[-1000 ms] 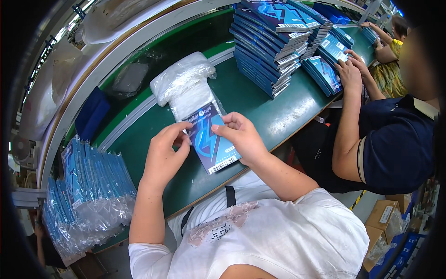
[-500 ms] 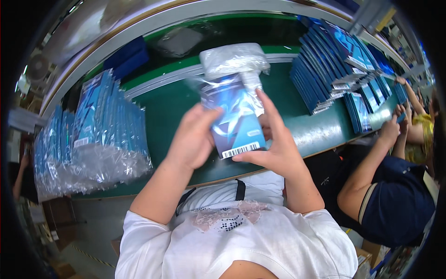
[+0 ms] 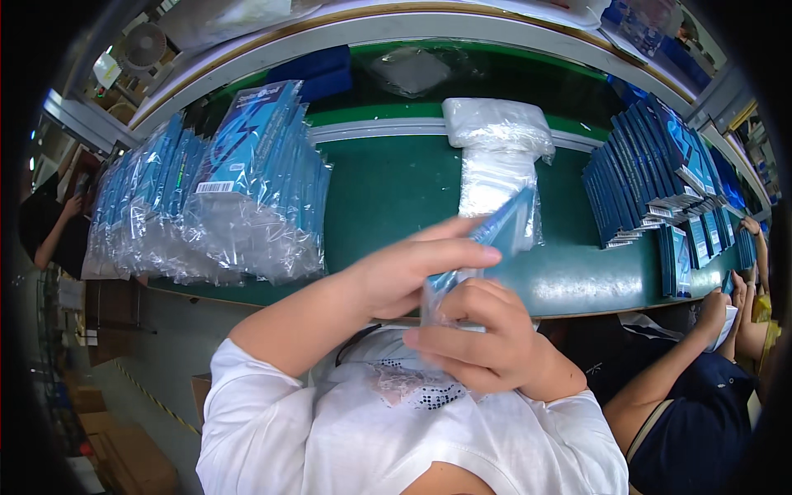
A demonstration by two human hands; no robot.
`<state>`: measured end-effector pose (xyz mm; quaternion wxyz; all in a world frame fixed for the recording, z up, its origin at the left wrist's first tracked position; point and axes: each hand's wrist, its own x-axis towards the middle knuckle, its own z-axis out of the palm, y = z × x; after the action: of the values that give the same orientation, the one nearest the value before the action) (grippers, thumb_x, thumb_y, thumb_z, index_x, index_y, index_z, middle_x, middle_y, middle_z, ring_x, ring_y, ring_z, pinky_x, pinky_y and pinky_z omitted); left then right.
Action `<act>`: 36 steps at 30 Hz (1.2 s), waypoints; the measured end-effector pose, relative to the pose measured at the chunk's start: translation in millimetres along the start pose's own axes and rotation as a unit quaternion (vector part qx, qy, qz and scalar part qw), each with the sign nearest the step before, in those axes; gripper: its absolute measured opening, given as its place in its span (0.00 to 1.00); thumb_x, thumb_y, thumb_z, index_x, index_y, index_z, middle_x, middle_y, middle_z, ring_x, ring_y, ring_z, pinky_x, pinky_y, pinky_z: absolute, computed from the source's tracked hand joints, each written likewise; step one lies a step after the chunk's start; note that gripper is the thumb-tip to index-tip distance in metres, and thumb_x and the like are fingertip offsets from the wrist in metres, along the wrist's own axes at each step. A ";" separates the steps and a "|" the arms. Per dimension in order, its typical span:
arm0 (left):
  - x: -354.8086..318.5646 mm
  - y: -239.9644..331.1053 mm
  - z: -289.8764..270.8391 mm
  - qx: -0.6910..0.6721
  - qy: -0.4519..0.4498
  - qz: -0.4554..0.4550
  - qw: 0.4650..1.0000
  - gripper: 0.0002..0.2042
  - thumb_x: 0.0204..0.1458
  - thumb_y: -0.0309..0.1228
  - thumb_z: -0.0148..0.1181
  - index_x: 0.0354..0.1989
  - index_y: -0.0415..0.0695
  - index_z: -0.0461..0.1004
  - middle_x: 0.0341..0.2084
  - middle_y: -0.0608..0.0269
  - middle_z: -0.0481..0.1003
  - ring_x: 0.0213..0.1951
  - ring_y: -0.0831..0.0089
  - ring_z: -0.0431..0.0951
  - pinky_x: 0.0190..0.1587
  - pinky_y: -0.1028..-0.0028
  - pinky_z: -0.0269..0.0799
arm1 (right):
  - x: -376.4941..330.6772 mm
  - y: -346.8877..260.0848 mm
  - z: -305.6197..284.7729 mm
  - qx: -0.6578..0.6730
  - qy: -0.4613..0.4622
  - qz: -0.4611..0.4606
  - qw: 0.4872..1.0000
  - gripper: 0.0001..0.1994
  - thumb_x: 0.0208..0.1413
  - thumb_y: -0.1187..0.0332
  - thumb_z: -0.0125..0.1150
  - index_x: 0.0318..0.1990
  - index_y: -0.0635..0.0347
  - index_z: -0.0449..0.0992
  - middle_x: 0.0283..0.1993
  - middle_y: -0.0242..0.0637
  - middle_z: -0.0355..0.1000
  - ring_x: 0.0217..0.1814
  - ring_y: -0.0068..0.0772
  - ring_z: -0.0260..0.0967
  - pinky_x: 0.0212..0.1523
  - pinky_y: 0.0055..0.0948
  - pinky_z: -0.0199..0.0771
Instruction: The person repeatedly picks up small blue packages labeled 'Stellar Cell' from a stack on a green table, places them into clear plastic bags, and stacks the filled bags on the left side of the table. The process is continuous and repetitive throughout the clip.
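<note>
Between my two hands is a flat blue box (image 3: 505, 224) in a clear plastic bag, tilted so that its narrow side shows. My left hand (image 3: 408, 268) grips it from the left, with the thumb lying along it. Curled around the lower end, my right hand (image 3: 487, 334) pinches the loose clear plastic there; its fingers are slightly blurred. Just beyond my hands, a stack of clear plastic bags (image 3: 499, 173) lies on the green table (image 3: 379, 186), its far end bulging up.
Bagged blue boxes (image 3: 252, 153) stand in a packed row at the left. At the right are piles of blue boxes (image 3: 631, 177). A co-worker's hand (image 3: 716, 312) holds an item near the right table edge. A dark blue bin (image 3: 318, 73) sits behind the far rail.
The box has turned from face-on to edge-on and come closer to my body. My right hand has moved to its lower end. The whole view has shifted leftward.
</note>
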<state>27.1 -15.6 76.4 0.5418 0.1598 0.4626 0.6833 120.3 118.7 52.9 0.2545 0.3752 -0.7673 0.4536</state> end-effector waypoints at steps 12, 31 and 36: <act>-97.8 111.0 -79.2 0.678 0.465 0.162 0.546 0.32 0.44 0.36 0.61 0.62 0.46 0.62 0.55 0.51 0.64 0.55 0.62 0.66 0.58 0.68 0.59 | -27.1 9.7 -7.0 0.020 0.125 0.161 0.979 0.13 0.44 0.77 0.62 0.40 0.70 0.75 0.32 0.43 0.72 0.30 0.34 0.70 0.30 0.27 0.70; 81.8 -47.0 53.3 0.367 0.011 0.345 0.864 0.25 0.57 0.38 0.53 0.58 0.36 0.59 0.57 0.51 0.60 0.61 0.63 0.60 0.64 0.64 0.52 | -196.5 137.5 -182.9 -0.129 0.657 0.389 0.633 0.18 0.60 0.71 0.46 0.56 0.70 0.66 0.53 0.44 0.68 0.49 0.30 0.67 0.47 0.25 0.67; 227.8 -54.0 44.7 0.128 0.170 0.200 0.957 0.21 0.62 0.41 0.43 0.54 0.35 0.64 0.54 0.55 0.66 0.58 0.64 0.64 0.62 0.64 0.56 | -207.1 158.5 -211.4 -0.145 0.622 0.422 0.643 0.22 0.61 0.57 0.47 0.45 0.71 0.74 0.42 0.50 0.75 0.46 0.41 0.71 0.49 0.32 0.65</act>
<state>8.9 206.5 -8.2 0.2828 0.1982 0.5900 0.7298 125.0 426.3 -81.5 0.5038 -0.4015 -0.5597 0.5213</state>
